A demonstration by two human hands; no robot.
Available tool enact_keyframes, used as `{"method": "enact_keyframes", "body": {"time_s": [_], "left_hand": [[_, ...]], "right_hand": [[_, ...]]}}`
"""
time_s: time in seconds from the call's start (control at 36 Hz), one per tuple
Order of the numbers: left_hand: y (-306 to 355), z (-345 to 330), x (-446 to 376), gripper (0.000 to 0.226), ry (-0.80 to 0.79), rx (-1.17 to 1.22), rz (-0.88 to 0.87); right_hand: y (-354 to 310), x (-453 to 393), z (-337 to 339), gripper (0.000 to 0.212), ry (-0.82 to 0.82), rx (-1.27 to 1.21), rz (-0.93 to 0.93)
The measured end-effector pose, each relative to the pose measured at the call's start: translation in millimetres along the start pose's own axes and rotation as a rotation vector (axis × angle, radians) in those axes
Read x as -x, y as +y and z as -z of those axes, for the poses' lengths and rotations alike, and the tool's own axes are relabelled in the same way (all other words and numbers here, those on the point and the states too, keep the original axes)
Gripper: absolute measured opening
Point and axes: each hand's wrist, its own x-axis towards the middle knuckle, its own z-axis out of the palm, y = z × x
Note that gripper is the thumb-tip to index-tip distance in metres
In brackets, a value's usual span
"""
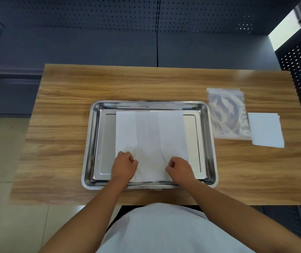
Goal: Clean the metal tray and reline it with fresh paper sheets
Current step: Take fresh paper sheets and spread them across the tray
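**Pinching paper in the tray**

Lying mid-table (64, 106), the metal tray (205, 143) runs long side left to right. The left hand (125, 164) and right hand (179, 168), fingers curled, pinch the white paper sheet (149, 132) at its near edge. Rightward lie a blurred clear bag (228, 115) and spare sheets (265, 130). No writing is legible.

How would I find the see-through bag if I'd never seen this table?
Start at the metal tray on the wooden table. Just right of it lies the clear plastic bag. Unlike the white paper stack beside it, it is shiny and transparent.
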Motion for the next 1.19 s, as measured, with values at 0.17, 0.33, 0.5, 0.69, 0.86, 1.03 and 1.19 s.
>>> {"method": "enact_keyframes", "body": {"time_s": [0.17, 0.33, 0.5, 0.69, 0.86, 1.03, 1.19], "left_hand": [[-36, 40, 0, 0.012, 0.166, 0.001, -0.013], [-73, 80, -2, 0.023, 0.321, -0.166, -0.001], [-84, 92, 2, 0.026, 0.318, -0.24, 0.043], [-86, 92, 8, 0.017, 0.388, -0.131, 0.031], [-90, 88, 10, 0.013, 0.415, -0.149, 0.035], [-71, 74, 8, 0.029, 0.439, 0.03, -0.177], [-29, 46, -15, 0.049, 0.14, 0.084, -0.251]], "right_hand": [[13, 4, 24, 0.017, 0.331, -0.044, -0.17], [31, 12, 49, 0.019, 0.499, -0.07, -0.326], [40, 24, 54, 0.024, 0.533, -0.076, -0.438], [48, 28, 62, 0.026, 0.539, -0.045, -0.472], [56, 28, 56, 0.024, 0.514, 0.014, -0.473], [53, 14, 46, 0.013, 0.605, 0.138, -0.233], [27, -18, 44, 0.046, 0.454, 0.141, 0.054]]}}
